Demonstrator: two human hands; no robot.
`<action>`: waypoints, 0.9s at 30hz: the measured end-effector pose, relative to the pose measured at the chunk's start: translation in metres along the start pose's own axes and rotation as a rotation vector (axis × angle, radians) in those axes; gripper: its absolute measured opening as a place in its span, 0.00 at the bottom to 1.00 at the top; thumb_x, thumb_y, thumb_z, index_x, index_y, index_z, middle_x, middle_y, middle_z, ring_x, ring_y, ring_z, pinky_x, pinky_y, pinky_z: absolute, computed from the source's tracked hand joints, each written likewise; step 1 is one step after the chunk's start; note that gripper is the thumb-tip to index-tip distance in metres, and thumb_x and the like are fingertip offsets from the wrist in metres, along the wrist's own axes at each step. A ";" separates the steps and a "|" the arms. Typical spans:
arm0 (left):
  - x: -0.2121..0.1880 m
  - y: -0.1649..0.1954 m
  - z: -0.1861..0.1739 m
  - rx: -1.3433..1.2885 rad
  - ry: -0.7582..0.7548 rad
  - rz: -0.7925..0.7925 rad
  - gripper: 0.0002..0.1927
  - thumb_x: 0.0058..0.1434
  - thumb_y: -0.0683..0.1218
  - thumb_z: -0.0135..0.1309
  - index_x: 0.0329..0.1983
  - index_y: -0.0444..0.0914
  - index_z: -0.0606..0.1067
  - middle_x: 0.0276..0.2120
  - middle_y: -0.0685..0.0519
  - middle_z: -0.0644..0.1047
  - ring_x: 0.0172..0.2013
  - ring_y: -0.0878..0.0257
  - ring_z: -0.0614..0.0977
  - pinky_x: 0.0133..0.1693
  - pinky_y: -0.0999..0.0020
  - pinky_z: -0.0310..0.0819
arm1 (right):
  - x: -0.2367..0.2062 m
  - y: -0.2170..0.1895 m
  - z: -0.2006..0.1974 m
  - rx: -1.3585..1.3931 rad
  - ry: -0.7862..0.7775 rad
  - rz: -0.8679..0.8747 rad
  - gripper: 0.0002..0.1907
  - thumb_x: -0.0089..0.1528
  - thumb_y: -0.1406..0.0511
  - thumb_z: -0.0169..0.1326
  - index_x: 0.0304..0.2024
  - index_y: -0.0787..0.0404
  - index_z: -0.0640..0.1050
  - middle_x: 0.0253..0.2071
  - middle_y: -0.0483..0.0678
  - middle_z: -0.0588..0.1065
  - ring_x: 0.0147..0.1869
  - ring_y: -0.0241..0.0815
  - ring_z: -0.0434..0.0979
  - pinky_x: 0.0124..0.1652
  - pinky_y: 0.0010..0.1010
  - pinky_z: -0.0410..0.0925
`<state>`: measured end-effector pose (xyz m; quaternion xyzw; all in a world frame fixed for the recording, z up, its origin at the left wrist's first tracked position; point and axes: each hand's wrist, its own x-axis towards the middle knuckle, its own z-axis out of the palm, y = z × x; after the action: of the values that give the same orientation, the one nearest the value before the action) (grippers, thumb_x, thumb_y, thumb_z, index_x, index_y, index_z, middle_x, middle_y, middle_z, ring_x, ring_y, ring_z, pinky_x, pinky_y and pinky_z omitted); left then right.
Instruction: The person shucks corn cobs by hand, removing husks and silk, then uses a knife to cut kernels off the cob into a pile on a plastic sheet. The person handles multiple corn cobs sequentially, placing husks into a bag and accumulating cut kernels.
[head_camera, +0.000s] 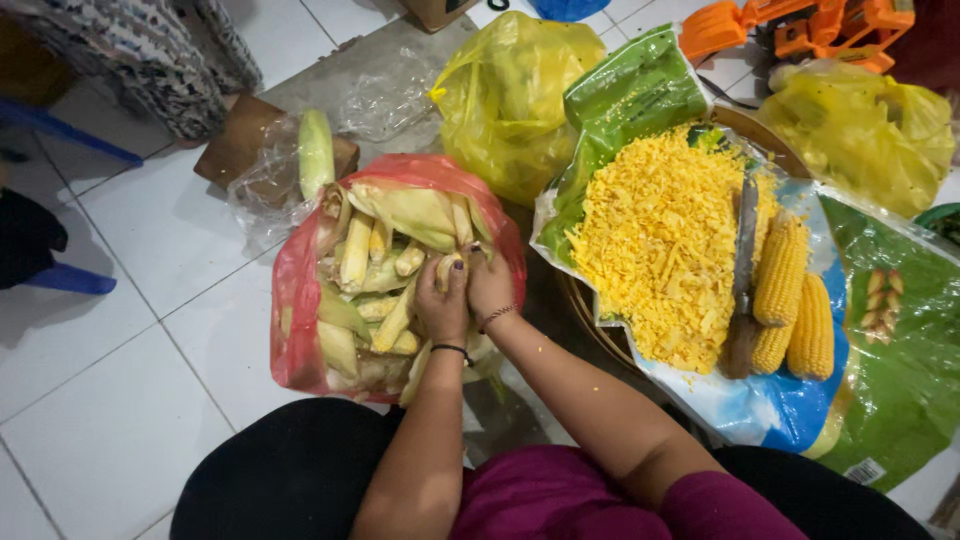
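Fingers of both hands, left (441, 305) and right (490, 285), close on one cob (449, 268) over the red bag (296, 300); kernels (655, 240), knife (745, 245), yellow bag (510, 95) nearby.

the bag of husks and cobs (300, 300) stands on the floor (130, 400) directly in front of the person. both hands are inside its opening, the left hand (442, 305) just beside the right hand (490, 285), touching each other at a small cob piece (450, 268). behind this bag, an unpeeled corn ear (316, 150) lies on a board (235, 140). to the right of the bag is a spread sheet (760, 400) with a heap of cut kernels (655, 240) on it. a knife (745, 245) lies at the right edge of the heap, and peeled cobs (795, 300) lie just right of the knife. two tied bags stand further behind, one (515, 95) between both places, one (860, 130) at far right.
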<state>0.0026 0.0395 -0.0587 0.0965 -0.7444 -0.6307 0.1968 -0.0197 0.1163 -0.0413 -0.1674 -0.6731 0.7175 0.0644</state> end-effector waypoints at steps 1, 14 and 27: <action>0.000 0.002 -0.001 0.042 0.001 0.047 0.21 0.63 0.53 0.61 0.48 0.32 0.77 0.42 0.44 0.81 0.44 0.54 0.81 0.49 0.61 0.74 | 0.000 0.000 0.000 -0.043 0.018 0.001 0.13 0.69 0.64 0.46 0.44 0.68 0.78 0.37 0.51 0.79 0.39 0.40 0.76 0.40 0.33 0.71; 0.018 -0.009 -0.008 -0.057 0.027 -0.201 0.14 0.73 0.48 0.50 0.38 0.32 0.75 0.27 0.51 0.72 0.30 0.66 0.69 0.34 0.70 0.65 | -0.012 0.026 0.006 0.087 0.108 -0.109 0.14 0.72 0.64 0.44 0.37 0.64 0.77 0.36 0.48 0.77 0.41 0.39 0.75 0.44 0.31 0.69; 0.034 -0.016 -0.024 0.008 -0.004 -0.262 0.24 0.63 0.50 0.64 0.49 0.24 0.77 0.46 0.41 0.82 0.42 0.56 0.80 0.47 0.58 0.77 | -0.024 -0.003 0.035 0.152 0.150 -0.034 0.11 0.71 0.63 0.46 0.37 0.60 0.75 0.31 0.40 0.72 0.36 0.32 0.69 0.36 0.28 0.66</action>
<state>-0.0197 0.0012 -0.0654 0.1925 -0.7282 -0.6483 0.1111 -0.0089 0.0762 -0.0335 -0.2038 -0.6126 0.7509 0.1395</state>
